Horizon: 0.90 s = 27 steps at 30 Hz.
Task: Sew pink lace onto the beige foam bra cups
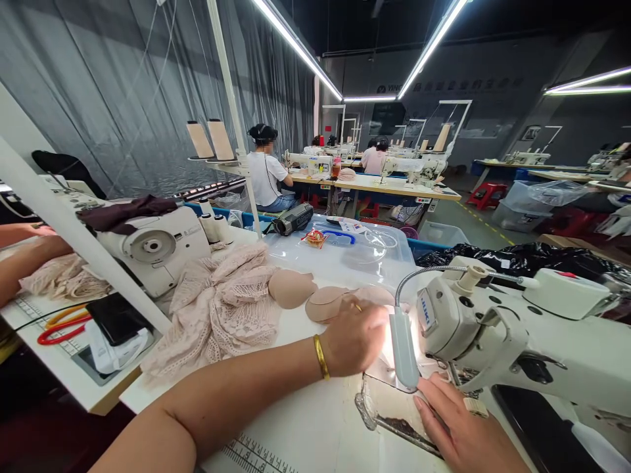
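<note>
The right hand, fingers extended, could be pricked if it slips under the sewing machine; left hand curled, hold indeterminable.

Gold bangle, gold ring

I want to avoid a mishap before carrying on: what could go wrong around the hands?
The right hand lies close to the nearby sewing machine, so a finger might stray into its needle area, which I cannot make out clearly. The lit lamp hangs between the hands in this view and could get bumped. The left hand is right by beige pieces, which might be brushed aside.
</note>
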### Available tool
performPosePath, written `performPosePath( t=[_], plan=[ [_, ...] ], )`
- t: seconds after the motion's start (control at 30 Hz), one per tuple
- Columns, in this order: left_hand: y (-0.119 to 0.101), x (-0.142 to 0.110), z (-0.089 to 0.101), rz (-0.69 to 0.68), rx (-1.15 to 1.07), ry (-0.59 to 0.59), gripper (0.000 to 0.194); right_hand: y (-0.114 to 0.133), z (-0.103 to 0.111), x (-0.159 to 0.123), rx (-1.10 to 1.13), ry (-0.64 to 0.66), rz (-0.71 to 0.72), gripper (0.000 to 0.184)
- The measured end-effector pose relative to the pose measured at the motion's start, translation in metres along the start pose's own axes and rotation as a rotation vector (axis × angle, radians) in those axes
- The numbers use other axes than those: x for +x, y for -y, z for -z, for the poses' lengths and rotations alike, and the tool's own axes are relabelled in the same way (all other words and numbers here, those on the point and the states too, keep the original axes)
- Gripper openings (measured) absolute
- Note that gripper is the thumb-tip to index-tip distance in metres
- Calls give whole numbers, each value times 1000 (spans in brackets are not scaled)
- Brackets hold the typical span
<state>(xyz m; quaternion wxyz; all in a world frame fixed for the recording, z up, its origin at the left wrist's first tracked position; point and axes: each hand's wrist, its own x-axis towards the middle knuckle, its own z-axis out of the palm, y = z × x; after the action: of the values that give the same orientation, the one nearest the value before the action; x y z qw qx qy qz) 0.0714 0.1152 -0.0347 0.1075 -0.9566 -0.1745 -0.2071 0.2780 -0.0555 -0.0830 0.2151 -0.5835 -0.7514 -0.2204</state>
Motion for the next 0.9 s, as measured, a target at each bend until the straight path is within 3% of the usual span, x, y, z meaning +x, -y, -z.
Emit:
performPosePath(
  t=[0.07,0.1,0.23,0.33,0.47,0.6,0.7,0.8,0.9],
  plan=[
    [11,2,-1,157,-23,-5,37,0,-1,-1,2,8,-15,31],
    [16,2,-2,173,-37,28,34,0,-2,-2,2,16,-19,33],
    [29,-1,-2,-30,-120,259,17,-4,-7,-8,8,66,-22,35],
    [25,-5,6,-143,-176,341,7,-9,-14,-15,18,104,-25,33],
    [9,-13,13,-247,-237,299,12,-12,-17,-19,58,160,-70,32],
    [-7,-17,4,-343,-305,248,11,-10,-11,-16,88,195,-94,33],
    [-14,-15,-5,-333,-275,219,7,-8,-5,-11,91,185,-86,33],
    [-19,-12,-10,-301,-200,184,21,-7,-1,-8,96,185,-85,32],
    [-24,-11,-12,-303,-137,144,21,-7,-1,-7,98,180,-87,33]
  ],
)
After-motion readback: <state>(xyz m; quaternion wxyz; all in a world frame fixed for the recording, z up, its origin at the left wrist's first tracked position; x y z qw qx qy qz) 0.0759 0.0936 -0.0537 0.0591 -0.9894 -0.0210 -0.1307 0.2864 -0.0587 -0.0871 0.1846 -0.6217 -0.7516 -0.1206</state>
